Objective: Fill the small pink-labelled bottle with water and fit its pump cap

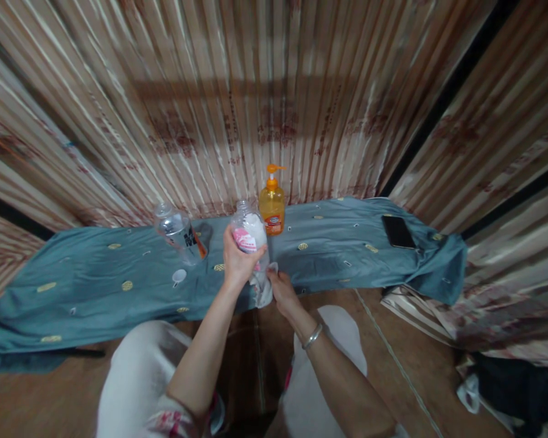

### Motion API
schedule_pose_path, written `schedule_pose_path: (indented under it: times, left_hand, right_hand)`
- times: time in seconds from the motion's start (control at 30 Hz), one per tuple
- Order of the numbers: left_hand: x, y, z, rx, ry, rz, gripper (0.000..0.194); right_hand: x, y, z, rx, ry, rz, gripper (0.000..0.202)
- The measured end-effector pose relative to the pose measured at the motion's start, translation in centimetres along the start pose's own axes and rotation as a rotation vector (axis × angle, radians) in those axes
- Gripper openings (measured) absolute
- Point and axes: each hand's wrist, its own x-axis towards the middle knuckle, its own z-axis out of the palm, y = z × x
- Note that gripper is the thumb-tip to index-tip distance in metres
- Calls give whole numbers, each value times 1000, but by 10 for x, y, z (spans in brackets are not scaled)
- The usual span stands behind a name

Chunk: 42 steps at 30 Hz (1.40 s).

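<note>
Wrapped around a clear plastic bottle (pixel 243 210) with a pink and white label is my left hand (pixel 240 258). The bottle is uncapped and leans slightly, its open neck upward. A white patch shows along its right side; I cannot tell whether it is label or something inside. My right hand (pixel 281 288), with a silver bangle at the wrist, pinches a pale cloth (pixel 262 293) against the bottle's lower end. Just behind stands an orange pump bottle (pixel 272 207) of yellow-orange liquid. To the left is another uncapped clear bottle (pixel 176 231), and near it lies a round white cap (pixel 179 276).
A blue-green patterned cloth (pixel 100 304) covers the long low bench. At its right end lies a black phone (pixel 397 232). Pleated curtains (pixel 256 109) hang right behind the bench. A dark bag (pixel 514 389) is on the floor at lower right.
</note>
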Motion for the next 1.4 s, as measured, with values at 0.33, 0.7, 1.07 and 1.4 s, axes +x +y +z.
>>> schedule_pose_path:
  times: [0.33,0.7,1.07,1.4]
  left_hand:
    - [20,-13,27,1,-42,-26,79]
    - [36,-23,52,68,-52,-126,85]
    - [46,-39,78,67,-57,-67,84]
    - [47,-41,80,57,-45,-75,83]
  right_hand:
    - [-4,-26,-8,-549,115,-189,35]
    - [14,-42,-13,-794,263,-357,28]
    - [55,-33,-18,-572,339,-354,36]
    - [62,-29,-14,-486,313,-371,35]
